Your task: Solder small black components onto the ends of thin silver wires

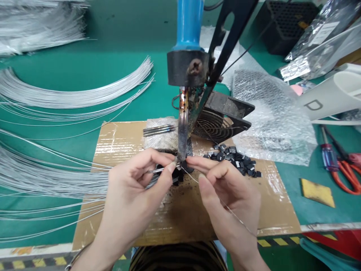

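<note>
A blue-handled soldering iron (189,24) hangs tip-down from a black bracket, its dark tip (182,143) between my two hands. My left hand (138,188) is closed in a pinch on a small piece just left of the tip, and a thin metal rod crosses its fingers. My right hand (231,195) is closed too, with a thin wire (232,213) running from the tip area past its thumb and palm. Small black parts lie beneath the fingertips, partly hidden. Cardboard (194,222) covers the table below.
Bundles of grey wires (70,99) spread over the left side. A black fan (217,120) stands behind the tip, near a pile of black connectors (239,160). At right lie bubble wrap (270,113), a yellow sponge (317,192), red-handled scissors (345,175) and a screwdriver (329,156).
</note>
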### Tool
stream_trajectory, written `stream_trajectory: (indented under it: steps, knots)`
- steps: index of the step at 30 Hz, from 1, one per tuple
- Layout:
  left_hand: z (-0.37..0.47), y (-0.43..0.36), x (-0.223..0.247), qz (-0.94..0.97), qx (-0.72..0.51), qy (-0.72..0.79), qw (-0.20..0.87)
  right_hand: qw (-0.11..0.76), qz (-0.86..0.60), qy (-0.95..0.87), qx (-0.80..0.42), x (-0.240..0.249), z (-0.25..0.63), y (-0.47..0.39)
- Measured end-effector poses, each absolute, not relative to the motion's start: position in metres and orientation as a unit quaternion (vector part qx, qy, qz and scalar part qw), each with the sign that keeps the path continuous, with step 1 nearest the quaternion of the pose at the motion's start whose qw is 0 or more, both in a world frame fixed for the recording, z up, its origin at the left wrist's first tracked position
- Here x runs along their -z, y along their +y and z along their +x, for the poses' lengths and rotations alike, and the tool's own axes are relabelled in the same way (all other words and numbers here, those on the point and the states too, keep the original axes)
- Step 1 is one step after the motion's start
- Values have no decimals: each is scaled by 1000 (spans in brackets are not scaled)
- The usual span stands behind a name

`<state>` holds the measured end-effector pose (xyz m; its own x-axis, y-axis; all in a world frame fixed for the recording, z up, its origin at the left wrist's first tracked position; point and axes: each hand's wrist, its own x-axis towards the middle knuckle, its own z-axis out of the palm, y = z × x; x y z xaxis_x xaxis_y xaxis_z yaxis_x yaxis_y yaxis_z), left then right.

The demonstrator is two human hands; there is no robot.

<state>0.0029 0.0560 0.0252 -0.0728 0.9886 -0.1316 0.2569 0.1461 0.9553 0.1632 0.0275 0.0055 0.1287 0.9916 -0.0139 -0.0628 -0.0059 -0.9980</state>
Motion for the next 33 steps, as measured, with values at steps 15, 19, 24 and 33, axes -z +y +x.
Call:
stream_trajectory:
  steps: [15, 19, 24, 33]
  knots:
    - [5, 57, -26, 504, -410, 610, 453, 542, -520, -453, -480, -4, 163, 27]
    - [5, 57, -25, 506, -415, 610, 447, 542, -530, -443, -478, -6, 162, 27]
    - [6, 57, -26, 502, -416, 611, 448, 546, -529, -438, -479, -7, 161, 26]
    - [7, 57, -26, 501, -417, 614, 445, 541, -536, -445, -471, -7, 161, 27]
